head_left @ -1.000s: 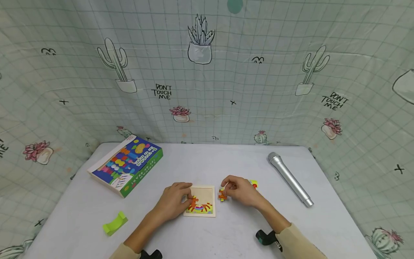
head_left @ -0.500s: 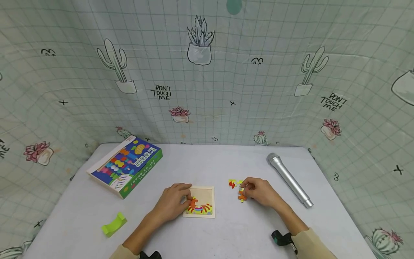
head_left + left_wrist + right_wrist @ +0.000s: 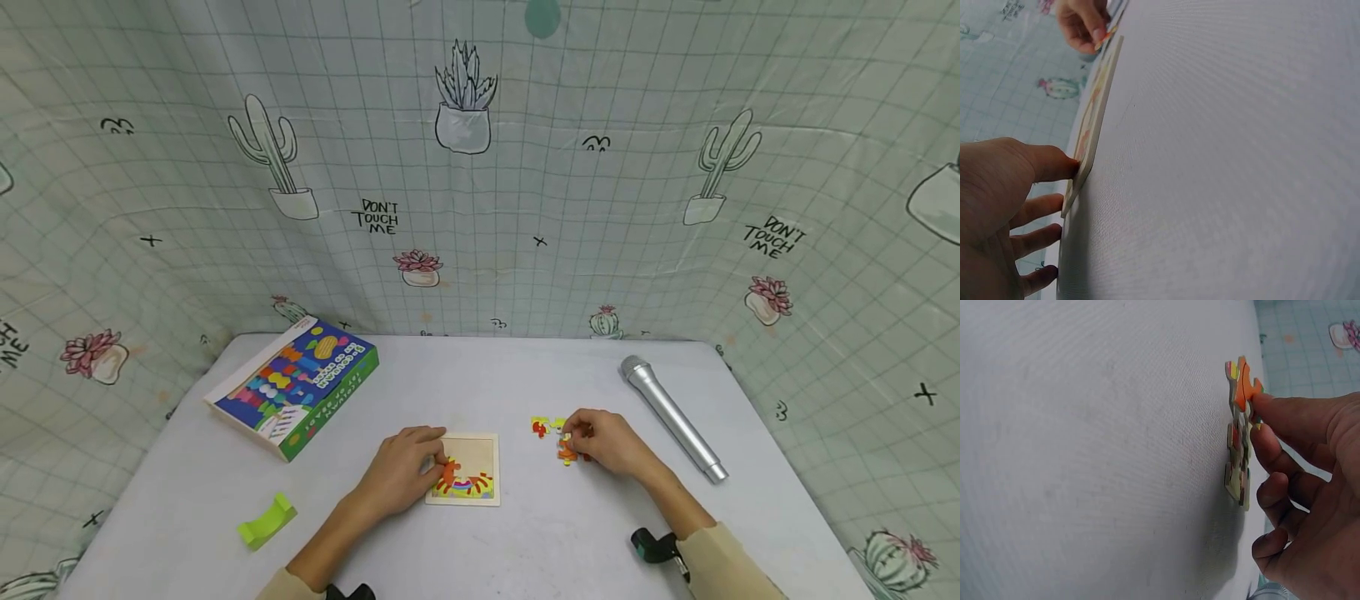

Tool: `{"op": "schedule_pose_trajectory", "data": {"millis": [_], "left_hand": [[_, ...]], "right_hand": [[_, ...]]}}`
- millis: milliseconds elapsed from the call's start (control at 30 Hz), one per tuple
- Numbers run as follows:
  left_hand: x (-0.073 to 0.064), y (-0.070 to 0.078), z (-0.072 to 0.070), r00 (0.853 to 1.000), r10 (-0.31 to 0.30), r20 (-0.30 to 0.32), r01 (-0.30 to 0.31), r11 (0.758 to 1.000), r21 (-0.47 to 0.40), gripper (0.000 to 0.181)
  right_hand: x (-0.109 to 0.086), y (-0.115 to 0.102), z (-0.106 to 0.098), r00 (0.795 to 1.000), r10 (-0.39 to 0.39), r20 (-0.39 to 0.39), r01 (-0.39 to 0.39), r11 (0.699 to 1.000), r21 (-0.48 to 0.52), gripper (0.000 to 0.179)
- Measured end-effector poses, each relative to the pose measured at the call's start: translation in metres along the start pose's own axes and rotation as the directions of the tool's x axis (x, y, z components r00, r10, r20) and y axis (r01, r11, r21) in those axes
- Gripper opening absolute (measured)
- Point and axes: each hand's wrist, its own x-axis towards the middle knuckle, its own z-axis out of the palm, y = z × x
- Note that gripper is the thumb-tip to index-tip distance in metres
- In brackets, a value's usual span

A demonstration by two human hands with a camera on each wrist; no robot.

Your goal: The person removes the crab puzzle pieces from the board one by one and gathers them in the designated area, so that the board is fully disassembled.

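Observation:
A small wooden puzzle board (image 3: 476, 450) lies on the white table, its lower part filled with orange, red and rainbow-coloured pieces. At its left edge my left hand (image 3: 401, 465) holds it, the thumb on the frame and the index finger along the upper left corner. To the right of the board my right hand (image 3: 609, 442) pinches an orange puzzle piece (image 3: 1244, 386) between thumb and index finger. Loose yellow and red puzzle pieces (image 3: 539, 427) lie beside and under those fingertips. In the right wrist view, several pieces (image 3: 1234, 478) sit close together below the pinched one; the hand partly hides them in the head view.
A blue and green toy box (image 3: 296, 379) lies at the back left. Nearer on the left is a lime-green curved block (image 3: 267, 522). A silver microphone (image 3: 673, 418) lies at the right. A patterned cloth (image 3: 525, 275) hangs behind the table (image 3: 487, 375).
My right hand has moved right, away from the board, with the orange puzzle piece, to beside the loose pieces, and then shifted only slightly. The left hand has stayed on the board.

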Motion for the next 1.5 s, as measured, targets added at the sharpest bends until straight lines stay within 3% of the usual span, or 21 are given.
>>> {"op": "schedule_pose_trajectory", "data": {"millis": [333, 667, 800, 900, 1033, 1500], "left_hand": [[0.000, 0.000, 0.000, 1.000, -0.008, 0.008, 0.008, 1.000, 0.006, 0.014], [0.000, 0.001, 0.001, 0.999, -0.031, 0.016, 0.031, 1.000, 0.004, 0.015], [0.000, 0.000, 0.001, 0.999, -0.030, 0.017, 0.030, 1.000, 0.002, 0.015], [-0.001, 0.001, 0.001, 0.999, -0.029, 0.016, 0.029, 1.000, 0.002, 0.014], [-0.001, 0.001, 0.001, 0.999, -0.032, 0.016, 0.031, 0.999, 0.003, 0.014], [-0.001, 0.000, 0.001, 0.999, -0.031, 0.030, 0.031, 1.000, -0.003, 0.012]], "right_hand": [[0.003, 0.002, 0.001, 1.000, 0.012, 0.006, -0.012, 1.000, -0.019, 0.008], [0.001, 0.000, 0.002, 1.000, -0.006, -0.019, 0.004, 0.995, -0.104, 0.009], [-0.003, -0.003, 0.001, 0.999, -0.009, -0.035, 0.001, 0.976, -0.217, 0.021], [-0.007, -0.006, 0.001, 0.999, -0.025, -0.042, 0.010, 0.944, -0.329, 0.033], [-0.009, -0.009, 0.002, 0.998, -0.038, -0.052, 0.014, 0.918, -0.397, 0.037], [-0.008, -0.006, 0.002, 0.997, -0.061, -0.041, 0.039, 0.915, -0.401, 0.033]]}}
